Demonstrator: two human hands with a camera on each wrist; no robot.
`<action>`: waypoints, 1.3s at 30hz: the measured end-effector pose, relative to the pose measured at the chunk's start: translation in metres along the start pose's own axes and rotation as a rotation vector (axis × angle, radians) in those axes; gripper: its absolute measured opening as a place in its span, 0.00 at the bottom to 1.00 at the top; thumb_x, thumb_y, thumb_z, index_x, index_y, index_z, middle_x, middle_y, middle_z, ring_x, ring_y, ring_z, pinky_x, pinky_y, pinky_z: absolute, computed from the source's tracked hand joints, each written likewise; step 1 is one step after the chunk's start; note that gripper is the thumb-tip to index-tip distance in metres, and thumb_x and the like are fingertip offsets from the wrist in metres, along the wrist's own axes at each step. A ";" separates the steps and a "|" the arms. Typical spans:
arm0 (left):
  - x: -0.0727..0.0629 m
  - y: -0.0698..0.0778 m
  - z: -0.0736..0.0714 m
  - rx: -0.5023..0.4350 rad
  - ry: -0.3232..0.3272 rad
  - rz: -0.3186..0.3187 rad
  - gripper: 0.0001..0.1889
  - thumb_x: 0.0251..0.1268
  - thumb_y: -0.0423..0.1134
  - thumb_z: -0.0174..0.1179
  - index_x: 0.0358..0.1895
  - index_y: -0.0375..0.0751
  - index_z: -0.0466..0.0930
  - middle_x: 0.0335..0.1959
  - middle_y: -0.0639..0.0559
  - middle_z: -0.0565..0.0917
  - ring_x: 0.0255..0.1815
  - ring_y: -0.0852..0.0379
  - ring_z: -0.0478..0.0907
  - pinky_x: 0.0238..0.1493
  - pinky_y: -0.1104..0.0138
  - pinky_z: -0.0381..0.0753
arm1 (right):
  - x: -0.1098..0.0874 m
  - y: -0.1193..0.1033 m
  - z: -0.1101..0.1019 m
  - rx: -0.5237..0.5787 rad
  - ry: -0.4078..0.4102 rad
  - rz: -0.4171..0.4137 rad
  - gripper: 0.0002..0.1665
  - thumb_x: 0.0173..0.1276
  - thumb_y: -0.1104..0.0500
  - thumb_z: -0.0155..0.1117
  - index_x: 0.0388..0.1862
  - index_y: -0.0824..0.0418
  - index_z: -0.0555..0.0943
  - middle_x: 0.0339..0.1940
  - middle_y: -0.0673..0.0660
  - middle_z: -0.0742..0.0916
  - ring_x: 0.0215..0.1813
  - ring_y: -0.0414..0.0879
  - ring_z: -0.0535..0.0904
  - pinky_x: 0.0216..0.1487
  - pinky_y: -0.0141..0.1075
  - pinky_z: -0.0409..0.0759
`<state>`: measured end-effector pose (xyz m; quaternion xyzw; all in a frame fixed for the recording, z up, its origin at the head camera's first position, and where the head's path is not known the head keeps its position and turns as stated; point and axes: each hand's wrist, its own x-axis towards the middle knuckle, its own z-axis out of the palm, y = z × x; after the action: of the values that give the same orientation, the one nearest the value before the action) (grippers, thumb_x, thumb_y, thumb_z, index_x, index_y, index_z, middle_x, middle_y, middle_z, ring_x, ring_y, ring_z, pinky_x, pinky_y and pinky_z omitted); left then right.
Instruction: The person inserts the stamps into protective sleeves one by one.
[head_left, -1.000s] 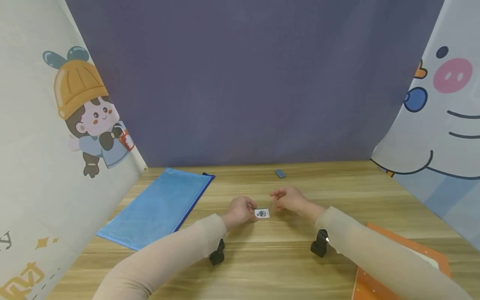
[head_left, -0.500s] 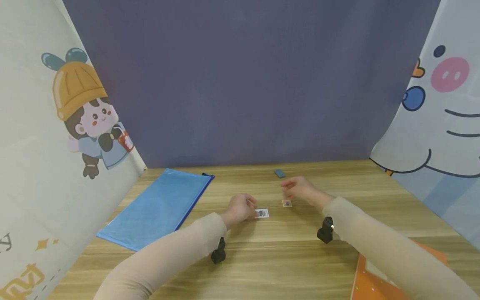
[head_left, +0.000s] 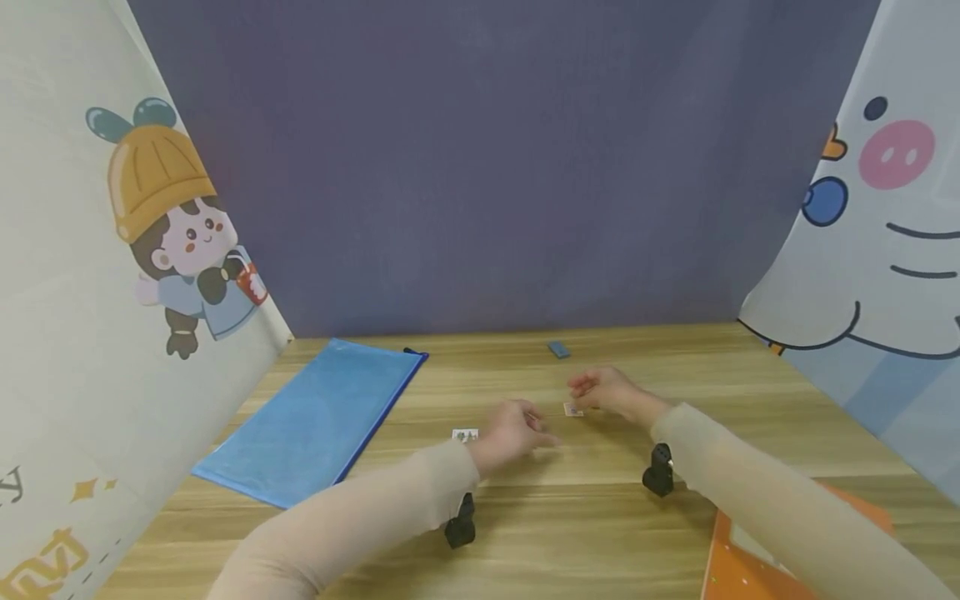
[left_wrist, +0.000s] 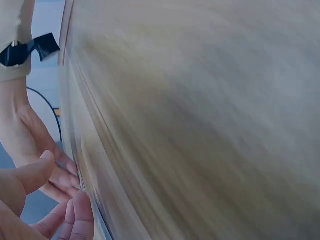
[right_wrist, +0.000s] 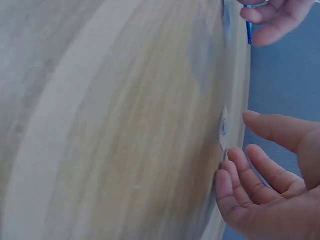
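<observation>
A small white stamp-like card [head_left: 465, 434] with a dark printed picture lies on the wooden table, just left of my left hand [head_left: 516, 435]. That hand hovers low over the wood with thumb and fingers apart, holding nothing. A smaller stamp-like piece with a pale border [head_left: 573, 410] lies flat to the right. My right hand [head_left: 609, 392] is over its right side, fingers loosely bent. In the right wrist view, the thumb stands apart from the fingers near the small piece [right_wrist: 224, 129], and nothing is gripped.
A blue zip pouch [head_left: 315, 417] lies on the left of the table. Toward the back is a small blue-grey block [head_left: 558, 349]. An orange folder or book [head_left: 738, 558] sits at front right, partly under my right sleeve. A dark backdrop [head_left: 510, 167] rises behind the table.
The white card has gone from the right of my left fingers to the table on that hand's left; the left hand has since shifted right. The right hand moved right, uncovering the smaller piece.
</observation>
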<state>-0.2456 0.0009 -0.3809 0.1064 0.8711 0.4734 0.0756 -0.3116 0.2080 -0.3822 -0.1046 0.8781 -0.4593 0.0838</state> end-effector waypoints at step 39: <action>0.006 0.013 0.041 0.221 -0.003 0.047 0.10 0.48 0.38 0.75 0.31 0.42 0.83 0.30 0.55 0.83 0.31 0.62 0.75 0.31 0.72 0.77 | 0.001 0.011 0.003 -0.168 0.053 0.018 0.15 0.53 0.64 0.76 0.38 0.68 0.82 0.41 0.61 0.84 0.45 0.51 0.78 0.49 0.44 0.79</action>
<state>-0.2402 0.0420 -0.3921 0.1354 0.9152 0.3758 0.0537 -0.3128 0.2112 -0.3927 -0.0908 0.9164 -0.3858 0.0555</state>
